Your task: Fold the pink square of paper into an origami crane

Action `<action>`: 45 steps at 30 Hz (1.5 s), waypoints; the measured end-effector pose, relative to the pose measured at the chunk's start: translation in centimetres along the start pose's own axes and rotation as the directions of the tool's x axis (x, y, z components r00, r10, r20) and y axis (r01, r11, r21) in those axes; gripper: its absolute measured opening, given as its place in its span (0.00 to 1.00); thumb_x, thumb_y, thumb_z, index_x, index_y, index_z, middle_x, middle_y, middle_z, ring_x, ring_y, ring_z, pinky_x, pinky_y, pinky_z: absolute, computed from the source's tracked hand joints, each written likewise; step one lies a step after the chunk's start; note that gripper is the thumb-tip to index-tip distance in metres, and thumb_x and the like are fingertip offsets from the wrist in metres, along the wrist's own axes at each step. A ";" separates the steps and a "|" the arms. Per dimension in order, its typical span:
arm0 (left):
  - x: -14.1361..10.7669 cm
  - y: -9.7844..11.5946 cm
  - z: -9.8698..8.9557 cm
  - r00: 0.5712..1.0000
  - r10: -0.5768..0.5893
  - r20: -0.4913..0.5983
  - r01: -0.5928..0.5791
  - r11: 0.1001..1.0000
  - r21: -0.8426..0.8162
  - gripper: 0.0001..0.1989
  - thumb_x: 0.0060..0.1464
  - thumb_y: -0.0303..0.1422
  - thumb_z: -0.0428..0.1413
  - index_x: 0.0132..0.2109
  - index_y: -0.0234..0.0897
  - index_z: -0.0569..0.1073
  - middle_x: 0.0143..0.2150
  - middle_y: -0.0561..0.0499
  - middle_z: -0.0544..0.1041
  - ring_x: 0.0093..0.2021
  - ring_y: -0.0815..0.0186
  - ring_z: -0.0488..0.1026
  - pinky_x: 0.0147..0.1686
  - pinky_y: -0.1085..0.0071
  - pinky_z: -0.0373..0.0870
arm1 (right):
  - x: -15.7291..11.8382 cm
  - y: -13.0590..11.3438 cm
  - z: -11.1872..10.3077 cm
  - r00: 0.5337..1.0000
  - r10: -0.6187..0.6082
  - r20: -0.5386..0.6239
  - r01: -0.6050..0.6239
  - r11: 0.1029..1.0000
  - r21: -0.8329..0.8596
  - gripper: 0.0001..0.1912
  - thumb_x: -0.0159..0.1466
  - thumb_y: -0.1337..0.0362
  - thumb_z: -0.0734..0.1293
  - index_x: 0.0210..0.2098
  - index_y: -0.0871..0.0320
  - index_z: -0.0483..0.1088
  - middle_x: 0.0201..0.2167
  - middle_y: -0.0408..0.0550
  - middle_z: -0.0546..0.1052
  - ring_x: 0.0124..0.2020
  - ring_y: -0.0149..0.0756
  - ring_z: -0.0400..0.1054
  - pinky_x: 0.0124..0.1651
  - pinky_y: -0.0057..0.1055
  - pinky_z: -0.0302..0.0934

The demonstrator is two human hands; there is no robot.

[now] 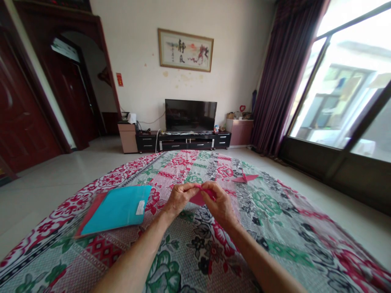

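Observation:
Both hands meet over the middle of the patterned cloth, pinching a small sheet of pinkish-red paper along its upper edge. My left hand is closed on the paper's left part, thumb and fingers pressed together. On the right side, my right hand grips the same paper between thumb and bent fingers. Part of the sheet is hidden behind the fingers. Beyond my right hand lies a folded pinkish-red paper crane with its wings spread.
A clear packet of coloured paper, blue on top, lies on the floral cloth at the left. Past the cloth stand a low TV cabinet and a television. A dark curtain and windows are on the right.

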State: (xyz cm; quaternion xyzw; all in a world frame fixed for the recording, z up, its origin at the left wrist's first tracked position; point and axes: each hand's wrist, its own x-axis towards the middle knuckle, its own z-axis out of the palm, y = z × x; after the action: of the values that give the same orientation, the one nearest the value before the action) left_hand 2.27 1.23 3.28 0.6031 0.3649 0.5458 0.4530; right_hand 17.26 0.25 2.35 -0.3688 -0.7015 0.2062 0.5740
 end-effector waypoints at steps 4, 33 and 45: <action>0.0 0.0 0.0 1.000 -0.004 -0.002 0.004 1.000 0.012 0.14 0.43 0.38 0.60 0.37 0.36 0.80 0.33 0.48 0.79 0.37 0.60 0.73 0.39 0.69 0.68 | 0.0 0.1 0.1 1.000 0.013 0.017 -0.013 1.000 0.006 0.06 0.58 0.63 0.63 0.34 0.57 0.68 0.33 0.48 0.73 0.35 0.35 0.67 0.40 0.31 0.62; -0.2 -0.2 0.1 0.998 0.050 -0.044 -0.045 0.994 0.104 0.12 0.47 0.37 0.58 0.39 0.38 0.79 0.34 0.49 0.80 0.37 0.62 0.73 0.38 0.70 0.68 | 0.2 -0.1 0.2 0.999 -0.047 0.020 0.047 0.999 0.002 0.07 0.58 0.66 0.62 0.34 0.57 0.71 0.35 0.48 0.74 0.36 0.35 0.68 0.40 0.31 0.63; 0.0 -0.2 -0.5 0.990 -0.077 -0.122 0.056 0.985 -0.164 0.15 0.43 0.38 0.61 0.39 0.36 0.79 0.34 0.50 0.80 0.32 0.66 0.73 0.33 0.73 0.67 | 0.1 1.1 0.0 0.953 0.289 0.092 -0.302 0.866 0.398 0.15 0.53 0.60 0.69 0.39 0.59 0.68 0.31 0.46 0.74 0.29 0.32 0.68 0.31 0.27 0.63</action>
State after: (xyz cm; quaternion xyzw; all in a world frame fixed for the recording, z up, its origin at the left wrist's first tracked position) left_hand 1.80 1.33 3.06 0.5159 0.3682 0.5955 0.4936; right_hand 17.54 1.01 1.61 -0.3408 -0.5865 0.4386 0.5895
